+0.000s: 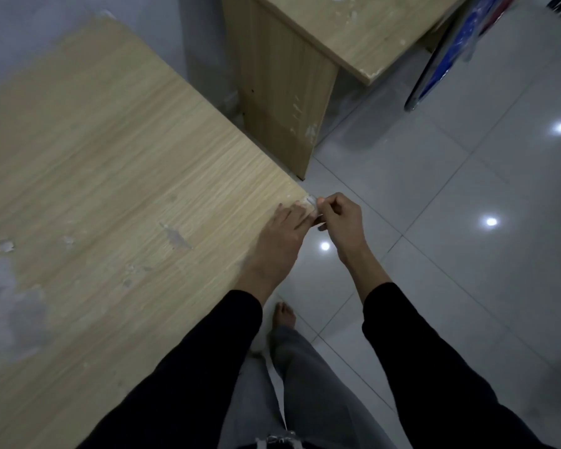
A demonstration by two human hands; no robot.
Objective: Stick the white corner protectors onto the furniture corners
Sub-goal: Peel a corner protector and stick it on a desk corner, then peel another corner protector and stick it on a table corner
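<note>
A small white corner protector (pixel 311 201) sits on the near right corner of the light wooden table (pixel 117 163). My left hand (pixel 284 231) lies on the tabletop at that corner, its fingers stretched onto the protector's edge. My right hand (pixel 340 218) hangs just off the corner over the floor, thumb and fingers curled and pinching the protector's outer side. Both hands meet at the corner, and most of the protector is hidden by the fingers.
A second wooden desk (pixel 305 59) stands behind, its side panel close to the table corner. Glossy white floor tiles (pixel 450 238) spread to the right. A blue object on a metal frame (pixel 447 53) leans at the top right. My bare foot (pixel 284 315) stands below the table's edge.
</note>
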